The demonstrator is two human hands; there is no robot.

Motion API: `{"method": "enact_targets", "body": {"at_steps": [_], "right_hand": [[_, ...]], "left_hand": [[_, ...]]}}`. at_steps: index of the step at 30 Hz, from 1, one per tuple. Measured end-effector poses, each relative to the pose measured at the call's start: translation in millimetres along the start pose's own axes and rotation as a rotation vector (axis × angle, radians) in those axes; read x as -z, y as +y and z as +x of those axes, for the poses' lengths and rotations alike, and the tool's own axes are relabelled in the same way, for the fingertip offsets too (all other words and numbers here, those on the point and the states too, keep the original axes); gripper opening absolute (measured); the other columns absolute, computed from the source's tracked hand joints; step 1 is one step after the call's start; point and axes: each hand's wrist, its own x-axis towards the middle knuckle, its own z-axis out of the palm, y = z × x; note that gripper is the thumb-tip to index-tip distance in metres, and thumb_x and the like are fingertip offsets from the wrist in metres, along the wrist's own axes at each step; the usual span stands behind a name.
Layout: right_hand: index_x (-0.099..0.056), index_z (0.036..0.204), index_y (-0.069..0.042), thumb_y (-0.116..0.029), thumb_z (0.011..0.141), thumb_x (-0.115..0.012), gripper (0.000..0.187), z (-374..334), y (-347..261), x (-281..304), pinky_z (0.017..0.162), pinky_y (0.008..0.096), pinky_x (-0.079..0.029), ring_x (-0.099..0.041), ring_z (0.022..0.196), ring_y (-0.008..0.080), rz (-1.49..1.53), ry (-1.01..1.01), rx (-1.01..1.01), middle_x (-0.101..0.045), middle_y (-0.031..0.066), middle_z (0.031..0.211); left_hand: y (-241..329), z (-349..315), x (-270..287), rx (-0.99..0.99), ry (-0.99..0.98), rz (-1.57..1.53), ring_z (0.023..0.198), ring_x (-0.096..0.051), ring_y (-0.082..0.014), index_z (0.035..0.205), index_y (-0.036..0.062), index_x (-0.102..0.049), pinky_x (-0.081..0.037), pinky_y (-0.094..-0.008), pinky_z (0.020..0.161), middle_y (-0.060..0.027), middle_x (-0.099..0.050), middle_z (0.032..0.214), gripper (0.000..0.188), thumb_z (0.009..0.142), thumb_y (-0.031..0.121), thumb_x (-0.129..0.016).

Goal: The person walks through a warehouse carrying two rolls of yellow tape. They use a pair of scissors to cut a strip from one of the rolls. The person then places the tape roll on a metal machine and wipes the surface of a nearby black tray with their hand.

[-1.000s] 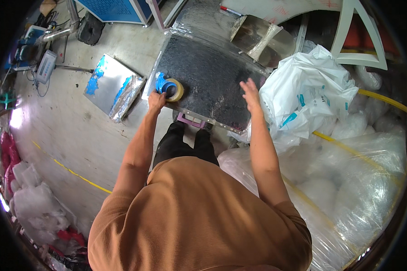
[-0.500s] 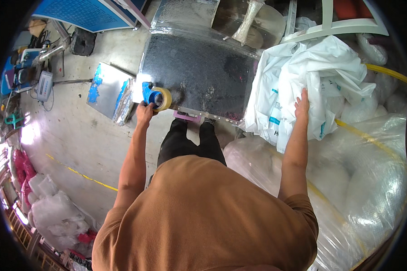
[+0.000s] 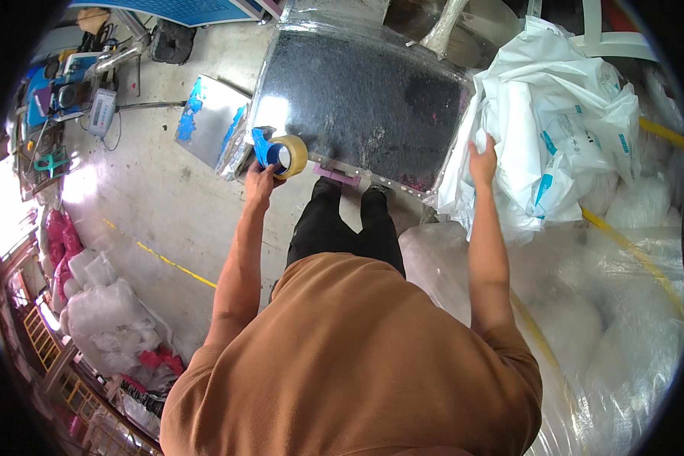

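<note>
My left hand is closed around a blue tape dispenser fitted with a wide roll of yellowish packing tape. It is held over the floor beside the near left corner of a dark, plastic-covered flat surface. My right hand is against the left side of a crumpled white plastic bag with teal print. Thumb and fingers stand apart there, pointing away from me. The bag lies bunched up at the right.
Large clear plastic-wrapped bundles fill the right side, crossed by yellow strapping. A metal sheet with blue patches lies left of the dark surface. Wrapped white bundles are piled at the lower left. A grey scale display stands at the far left.
My right hand has slid left from the top of the white bag to its left side. The bag's folds have shifted. My left hand still holds the tape dispenser; the whole view has turned slightly.
</note>
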Motion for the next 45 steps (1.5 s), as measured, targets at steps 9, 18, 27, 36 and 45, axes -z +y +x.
{"method": "enact_targets", "body": {"at_steps": [9,18,27,36,45], "right_hand": [[-0.074,0.118,-0.006,-0.026,0.095,-0.075,0.031,-222.7,-95.2,-83.2,0.082,0.0339,-0.055,-0.072,0.095,0.0184,0.600,-0.778,-0.414,-0.077,0.0055,0.104],[-0.054,0.150,-0.011,-0.038,0.095,-0.077,0.065,-242.8,-175.9,-165.8,0.106,0.0521,-0.045,-0.049,0.142,0.0275,0.889,-1.123,-0.833,-0.056,0.0077,0.151],[-0.059,0.138,-0.008,-0.027,0.103,-0.064,0.040,-249.1,-194.4,-194.1,0.115,0.0507,-0.038,-0.056,0.138,0.0286,1.219,-0.923,-1.121,-0.065,0.0107,0.146],[-0.057,0.132,-0.008,-0.024,0.099,-0.061,0.037,-247.1,-214.5,-190.7,0.112,0.0531,-0.043,-0.059,0.135,0.0313,1.180,-0.822,-1.211,-0.065,0.0150,0.143],[-0.060,0.110,-0.004,-0.021,0.097,-0.059,0.021,-254.1,-216.6,-191.6,0.109,0.0557,-0.047,-0.061,0.131,0.0335,1.216,-0.730,-1.235,-0.066,0.0158,0.134]], "left_hand": [[-5.4,-0.5,-28.8,0.005,-0.071,-0.165,0.093,-0.076,-0.0279,0.128,-0.0046,-0.062,-0.069,-0.0407,0.079,-0.0174,-0.071,0.113,0.032,0.099,0.008,-0.064],[44.1,-17.0,-6.8,-0.012,-0.149,-0.319,0.103,-0.075,-0.0290,0.131,-0.0021,-0.059,-0.066,-0.0419,0.090,-0.0149,-0.070,0.118,0.032,0.101,0.009,-0.062],[80.5,-14.8,29.8,-0.101,-0.145,-0.208,0.100,-0.075,-0.0233,0.134,0.0013,-0.062,-0.067,-0.0390,0.085,-0.0115,-0.072,0.117,0.036,0.099,0.010,-0.066],[110.6,3.7,62.6,-0.170,-0.209,-0.045,0.094,-0.074,-0.0192,0.126,0.0001,-0.065,-0.067,-0.0380,0.082,-0.0096,-0.072,0.110,0.031,0.096,0.007,-0.069],[127.6,12.6,89.1,-0.206,-0.254,-0.044,0.095,-0.073,-0.0186,0.126,-0.0002,-0.065,-0.065,-0.0362,0.081,-0.0092,-0.072,0.110,0.029,0.097,0.005,-0.065]]}}
